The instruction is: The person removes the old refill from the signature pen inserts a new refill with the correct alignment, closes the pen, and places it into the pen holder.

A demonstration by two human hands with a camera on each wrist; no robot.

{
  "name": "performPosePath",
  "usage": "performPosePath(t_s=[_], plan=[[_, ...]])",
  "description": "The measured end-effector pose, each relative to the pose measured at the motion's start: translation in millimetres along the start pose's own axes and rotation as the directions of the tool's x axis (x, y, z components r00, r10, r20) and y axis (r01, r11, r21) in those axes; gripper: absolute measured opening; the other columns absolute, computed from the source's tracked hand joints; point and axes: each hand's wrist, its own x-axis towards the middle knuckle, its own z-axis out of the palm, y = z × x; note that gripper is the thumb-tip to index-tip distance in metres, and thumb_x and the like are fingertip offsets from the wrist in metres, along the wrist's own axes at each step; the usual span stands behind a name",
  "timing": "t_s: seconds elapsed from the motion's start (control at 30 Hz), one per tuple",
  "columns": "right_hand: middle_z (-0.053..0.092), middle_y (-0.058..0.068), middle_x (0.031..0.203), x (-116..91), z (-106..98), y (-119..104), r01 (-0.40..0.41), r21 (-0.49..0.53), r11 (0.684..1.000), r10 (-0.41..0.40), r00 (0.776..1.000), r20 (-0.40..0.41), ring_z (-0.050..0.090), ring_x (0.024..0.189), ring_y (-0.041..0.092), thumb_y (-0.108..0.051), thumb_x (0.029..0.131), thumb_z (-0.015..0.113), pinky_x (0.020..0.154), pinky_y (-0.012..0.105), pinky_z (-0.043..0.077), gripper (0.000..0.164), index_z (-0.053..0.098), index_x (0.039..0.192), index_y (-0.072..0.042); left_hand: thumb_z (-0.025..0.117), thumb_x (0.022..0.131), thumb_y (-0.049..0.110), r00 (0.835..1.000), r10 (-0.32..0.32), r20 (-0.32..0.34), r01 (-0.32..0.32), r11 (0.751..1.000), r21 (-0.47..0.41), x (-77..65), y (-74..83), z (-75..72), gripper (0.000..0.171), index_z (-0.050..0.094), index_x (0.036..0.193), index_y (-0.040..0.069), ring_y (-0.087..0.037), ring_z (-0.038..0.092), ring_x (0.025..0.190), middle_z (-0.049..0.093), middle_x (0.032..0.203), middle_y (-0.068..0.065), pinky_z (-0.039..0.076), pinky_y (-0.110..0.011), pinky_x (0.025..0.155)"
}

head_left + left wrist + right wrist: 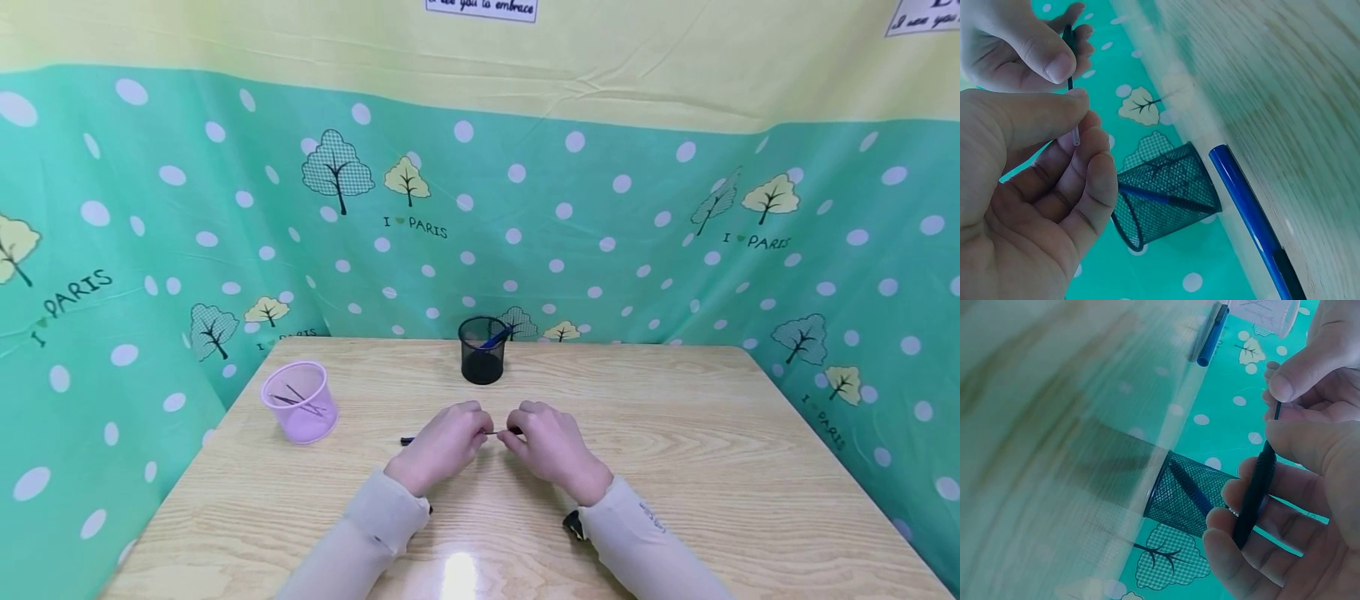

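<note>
In front of the body, my left hand (446, 437) and right hand (553, 443) meet over the table. Between thumb and fingers, the left pinches a thin pen refill (1076, 136) whose pale, clear end sticks out below the thumb. The right hand holds a black ribbed pen grip section (1254, 497) between thumb and fingers, and the dark refill runs from its narrow end to the left hand. A blue pen barrel with a black end (1250, 222) lies on the wood just left of the left hand, mostly hidden behind it in the head view.
A black mesh pen cup (482, 362) with a blue pen inside stands at the table's back edge. At the left stands a lilac mesh cup (311, 423) holding several thin dark sticks. A green dotted cloth (525, 208) hangs behind the wooden table (675, 417).
</note>
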Motion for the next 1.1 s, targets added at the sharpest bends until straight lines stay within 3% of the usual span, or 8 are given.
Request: performPosePath(t_s=[0.5, 1.1], plan=[[0.053, -0.012, 0.070, 0.3, -0.5, -1.1, -0.014, -0.001, 1.000, 0.014, 1.000, -0.007, 0.051, 0.062, 0.006, -0.030, 0.085, 0.070, 0.047, 0.023, 0.039, 0.012, 0.069, 0.078, -0.021, 0.069, 0.086, 0.008, 0.999, 0.022, -0.049, -0.022, 1.000, 0.014, 0.5, 1.9, 0.8, 0.004, 0.072, 0.089, 0.009, -0.011, 0.059, 0.076, 0.060, 0.083, 0.002, 0.051, -0.024, 0.070], [0.053, -0.009, 0.068, 0.2, 1.2, -0.3, -0.011, -0.020, 1.000, 0.010, 1.000, -0.016, 0.050, 0.060, 0.007, -0.030, 0.085, 0.069, 0.046, 0.023, 0.038, 0.012, 0.068, 0.077, -0.021, 0.067, 0.088, 0.008, 0.999, -0.032, -0.002, 0.032, 0.999, 0.007, 0.3, 3.3, 0.4, 0.007, 0.072, 0.091, 0.010, -0.008, 0.056, 0.077, 0.058, 0.084, 0.005, 0.050, -0.025, 0.072]])
